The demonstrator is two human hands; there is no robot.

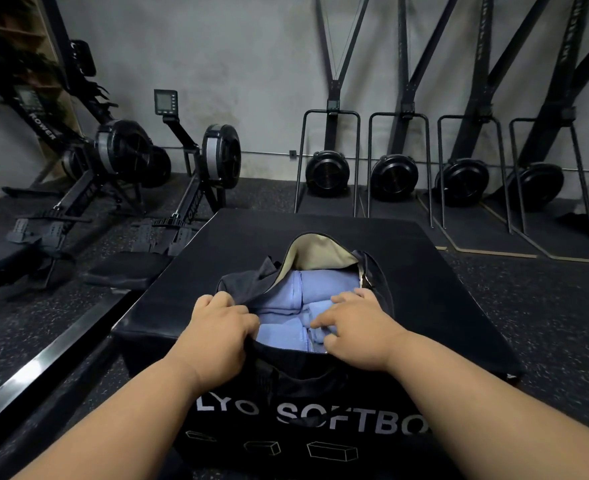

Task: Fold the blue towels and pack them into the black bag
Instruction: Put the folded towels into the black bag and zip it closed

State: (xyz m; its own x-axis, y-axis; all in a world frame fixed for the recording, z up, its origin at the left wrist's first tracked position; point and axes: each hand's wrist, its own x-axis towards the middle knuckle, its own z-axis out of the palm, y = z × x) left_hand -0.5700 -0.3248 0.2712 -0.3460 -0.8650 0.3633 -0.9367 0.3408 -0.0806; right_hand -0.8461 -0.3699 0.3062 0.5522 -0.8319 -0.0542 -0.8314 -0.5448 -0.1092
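Note:
A black bag (377, 282) with a beige lining lies unzipped on a black soft plyo box (442, 271). Several folded blue towels (324, 289) fill its inside, packed side by side. My left hand (218, 332) grips the bag's left edge near the front, fingers curled over the fabric. Over the right side of the opening, my right hand (353, 327) lies with fingers spread, the fingertips on the towels and the thumb at the bag's front rim.
Two rowing machines (196, 174) stand on the dark rubber floor to the left. Several ski machines (327, 168) line the grey wall behind the box. A metal rail (43, 362) runs along the floor at the left.

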